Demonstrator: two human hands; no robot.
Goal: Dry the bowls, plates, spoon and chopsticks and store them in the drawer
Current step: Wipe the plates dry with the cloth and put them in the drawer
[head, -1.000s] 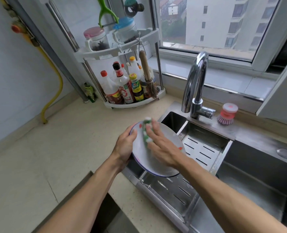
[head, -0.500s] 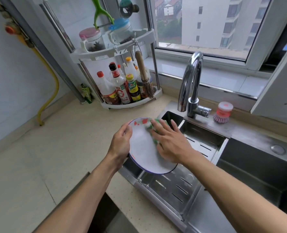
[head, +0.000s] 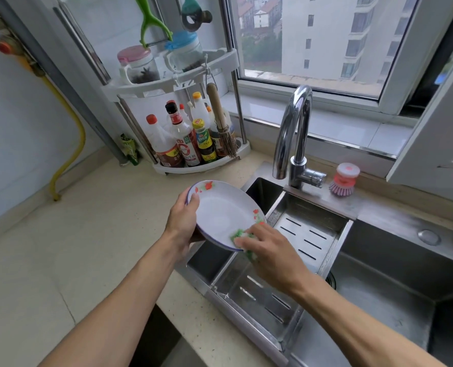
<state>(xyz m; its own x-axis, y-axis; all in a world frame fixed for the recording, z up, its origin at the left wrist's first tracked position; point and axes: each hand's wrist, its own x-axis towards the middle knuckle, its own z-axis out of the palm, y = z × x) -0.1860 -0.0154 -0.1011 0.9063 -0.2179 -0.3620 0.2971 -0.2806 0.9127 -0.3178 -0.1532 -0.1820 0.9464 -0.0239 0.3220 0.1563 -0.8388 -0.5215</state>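
Left hand (head: 184, 219) grips the plate's (head: 220, 207) far-left rim, tilted over the sink (head: 310, 234), while right hand (head: 269, 249) presses a cloth (head: 240, 234) on its near edge; wiping should probably cover the whole rim.

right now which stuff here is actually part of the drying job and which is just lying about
Part of the job:
- plate, gripped at its rim by the left hand
- green and white cloth, pressed on the plate's near rim by the right hand

Just lying about:
- pink dish brush
- faucet
- sauce bottles on the corner rack
- sink drain tray
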